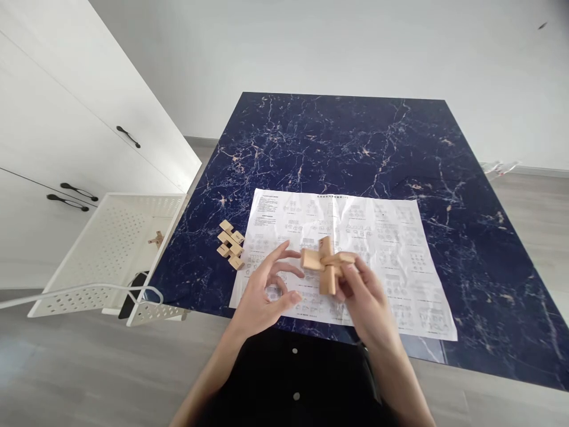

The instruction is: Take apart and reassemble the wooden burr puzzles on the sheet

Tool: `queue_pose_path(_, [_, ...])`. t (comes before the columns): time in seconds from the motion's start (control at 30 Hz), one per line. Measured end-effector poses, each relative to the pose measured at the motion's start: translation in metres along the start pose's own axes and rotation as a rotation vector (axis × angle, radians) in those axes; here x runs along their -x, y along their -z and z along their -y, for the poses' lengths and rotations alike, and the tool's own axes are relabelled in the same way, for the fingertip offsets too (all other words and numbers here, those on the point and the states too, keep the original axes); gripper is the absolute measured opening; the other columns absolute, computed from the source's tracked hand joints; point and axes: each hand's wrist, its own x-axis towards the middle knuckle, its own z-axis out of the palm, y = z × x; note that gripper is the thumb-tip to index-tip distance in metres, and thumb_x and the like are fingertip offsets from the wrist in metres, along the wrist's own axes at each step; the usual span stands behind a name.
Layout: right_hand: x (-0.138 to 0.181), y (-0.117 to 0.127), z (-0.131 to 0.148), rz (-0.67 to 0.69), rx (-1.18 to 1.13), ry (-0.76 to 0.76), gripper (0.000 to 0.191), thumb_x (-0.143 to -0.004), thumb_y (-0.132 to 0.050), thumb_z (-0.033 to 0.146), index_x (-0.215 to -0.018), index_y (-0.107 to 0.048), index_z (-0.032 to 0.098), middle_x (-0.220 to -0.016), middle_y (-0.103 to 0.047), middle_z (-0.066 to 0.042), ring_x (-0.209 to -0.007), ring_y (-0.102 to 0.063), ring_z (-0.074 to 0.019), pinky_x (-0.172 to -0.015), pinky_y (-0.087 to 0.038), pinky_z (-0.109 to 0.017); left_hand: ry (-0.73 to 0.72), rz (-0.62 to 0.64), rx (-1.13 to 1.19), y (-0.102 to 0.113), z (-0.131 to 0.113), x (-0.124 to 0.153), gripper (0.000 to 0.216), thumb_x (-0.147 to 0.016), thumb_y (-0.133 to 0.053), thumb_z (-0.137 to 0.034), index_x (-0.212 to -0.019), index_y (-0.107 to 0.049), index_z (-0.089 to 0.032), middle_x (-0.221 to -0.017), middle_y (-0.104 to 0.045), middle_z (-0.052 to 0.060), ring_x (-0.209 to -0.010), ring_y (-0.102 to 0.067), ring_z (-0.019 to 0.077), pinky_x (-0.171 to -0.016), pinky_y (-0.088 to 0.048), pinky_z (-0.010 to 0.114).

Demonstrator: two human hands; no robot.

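My right hand grips a wooden cross-shaped puzzle by its right and lower bars, holding it above a printed instruction sheet. My left hand hovers just left of the puzzle with fingers spread and curled, its fingertips close to the puzzle's left bar and holding nothing. A second assembled wooden puzzle lies on the dark blue marble-patterned table, to the left of the sheet.
A white perforated basket stands left of the table with a small wooden piece inside. White cabinets with black handles line the left wall. A dark phone-like object lies below the basket.
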Motion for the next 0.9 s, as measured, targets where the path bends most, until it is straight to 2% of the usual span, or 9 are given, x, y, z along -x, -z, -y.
queue_pose_path(0.1, [-0.010,0.026,0.011,-0.195,0.188,0.156,0.036,-0.103,-0.070,0.059,-0.107,-0.070,0.024,-0.084,-0.068,-0.001,-0.066,-0.061,-0.0155,-0.060,-0.050,-0.028,0.010,-0.015,-0.026,0.000,-0.003,-0.002,0.071,-0.102,-0.075,-0.048,-0.164,-0.046,-0.030,-0.147,-0.064,0.016,-0.108,-0.074,0.0238,-0.079,-0.063,0.029])
queue_pose_path(0.17, [-0.016,0.043,0.019,-0.386,0.321,0.245,0.038,-0.103,-0.070,0.060,-0.109,-0.067,0.023,-0.085,-0.072,-0.002,-0.067,-0.063,-0.0163,-0.061,-0.051,-0.030,0.027,-0.010,-0.049,0.000,-0.004,-0.002,0.060,-0.105,-0.071,-0.045,-0.159,-0.051,-0.030,-0.139,-0.068,0.013,-0.104,-0.074,0.0219,-0.083,-0.063,0.031])
queue_pose_path(0.3, [-0.025,0.074,0.025,-0.677,0.595,0.276,0.040,-0.106,-0.063,0.059,-0.120,-0.061,0.021,-0.090,-0.080,-0.007,-0.069,-0.070,-0.0197,-0.065,-0.054,-0.034,0.057,0.005,-0.101,0.000,-0.003,-0.002,0.044,-0.107,-0.069,-0.042,-0.148,-0.062,-0.029,-0.130,-0.072,0.010,-0.101,-0.074,0.0216,-0.086,-0.062,0.034])
queue_pose_path(0.43, [-0.029,0.089,0.021,-0.771,0.801,0.282,0.043,-0.107,-0.059,0.054,-0.132,-0.057,0.019,-0.097,-0.083,-0.011,-0.074,-0.077,-0.0251,-0.068,-0.056,-0.037,0.088,-0.002,-0.124,-0.002,-0.004,-0.002,0.039,-0.107,-0.069,-0.044,-0.142,-0.064,-0.027,-0.130,-0.072,0.011,-0.101,-0.073,0.0226,-0.082,-0.062,0.032])
queue_pose_path(0.53, [-0.025,0.079,0.018,-0.734,0.880,0.286,0.052,-0.104,-0.066,0.049,-0.142,-0.052,0.018,-0.103,-0.083,-0.012,-0.075,-0.078,-0.0250,-0.069,-0.057,-0.037,0.103,-0.007,-0.141,-0.002,-0.006,-0.002,0.036,-0.107,-0.067,-0.045,-0.138,-0.066,-0.026,-0.129,-0.072,0.011,-0.101,-0.073,0.0233,-0.075,-0.062,0.030])
queue_pose_path(0.6, [-0.017,0.065,0.016,-0.662,0.793,0.332,0.060,-0.103,-0.069,0.049,-0.150,-0.044,0.021,-0.116,-0.081,-0.014,-0.075,-0.077,-0.0221,-0.064,-0.056,-0.033,0.101,-0.008,-0.154,-0.002,-0.006,-0.002,0.034,-0.108,-0.067,-0.045,-0.136,-0.067,-0.026,-0.129,-0.073,0.011,-0.099,-0.073,0.0232,-0.073,-0.062,0.029])
queue_pose_path(0.67, [-0.008,0.048,0.013,-0.553,0.680,0.365,0.059,-0.105,-0.068,0.047,-0.151,-0.041,0.023,-0.116,-0.078,-0.012,-0.074,-0.075,-0.0201,-0.059,-0.056,-0.031,0.091,-0.005,-0.160,-0.003,-0.007,-0.002,0.033,-0.108,-0.066,-0.044,-0.135,-0.068,-0.025,-0.128,-0.074,0.010,-0.097,-0.074,0.0223,-0.074,-0.062,0.030])
queue_pose_path(0.8, [0.009,0.023,-0.001,-0.218,0.617,0.291,0.035,-0.110,-0.061,0.046,-0.136,-0.057,0.024,-0.107,-0.078,-0.010,-0.077,-0.075,-0.0211,-0.058,-0.057,-0.031,0.032,-0.007,-0.183,-0.005,-0.008,-0.002,0.026,-0.110,-0.063,-0.040,-0.130,-0.069,-0.024,-0.119,-0.077,0.008,-0.091,-0.075,0.0194,-0.079,-0.063,0.031])
queue_pose_path(0.9, [0.014,0.016,-0.014,-0.043,0.684,0.251,0.028,-0.111,-0.058,0.046,-0.128,-0.065,0.025,-0.103,-0.080,-0.008,-0.077,-0.076,-0.0213,-0.067,-0.062,-0.034,-0.122,-0.051,-0.280,-0.004,-0.007,-0.001,0.015,-0.111,-0.060,-0.030,-0.117,-0.072,-0.022,-0.103,-0.078,0.005,-0.085,-0.075,0.0174,-0.078,-0.063,0.030])
